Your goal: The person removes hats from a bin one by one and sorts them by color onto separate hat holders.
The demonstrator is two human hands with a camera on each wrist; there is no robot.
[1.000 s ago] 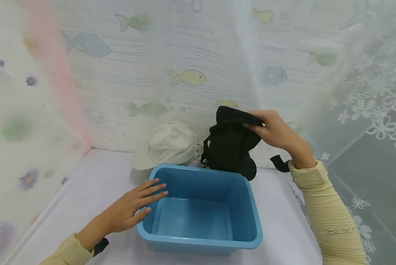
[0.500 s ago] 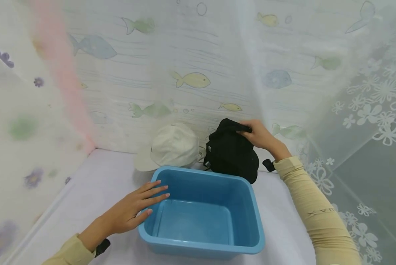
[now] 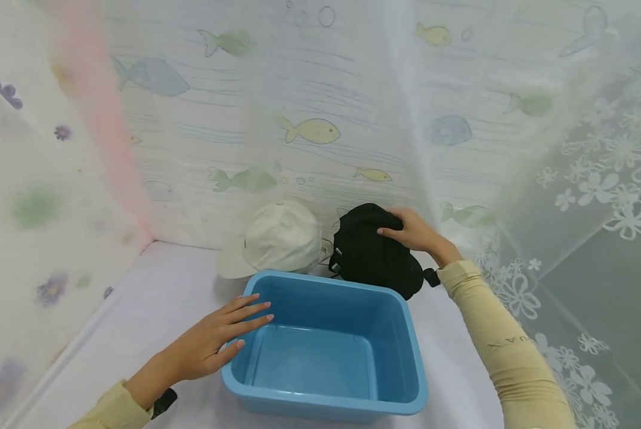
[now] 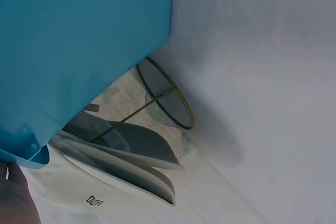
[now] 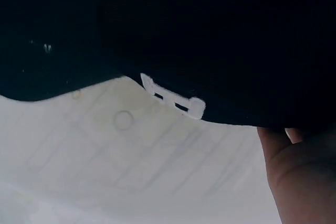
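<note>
A black cap (image 3: 371,253) stands behind the blue tub's right half. My right hand (image 3: 419,229) holds its upper right side, thumb in front and the other fingers hidden behind. In the right wrist view, dark cloth of the black cap (image 5: 210,35) fills the top, with a white patch at its edge and my right hand (image 5: 302,177) at lower right. My left hand (image 3: 210,339) lies with spread, straight fingers over the left rim of the blue plastic tub (image 3: 320,400). Nothing lies inside the tub.
Left of the black cap is a white cap (image 3: 282,235). The left wrist view shows stacked brims by this white cap (image 4: 68,182) and a stand with a round wire base (image 4: 184,108). A fish-patterned curtain (image 3: 320,77) hangs behind.
My right hand has come down and left, and the black cap's raised upper part has folded down with it into a rounder shape. My left hand stays on the tub rim.
</note>
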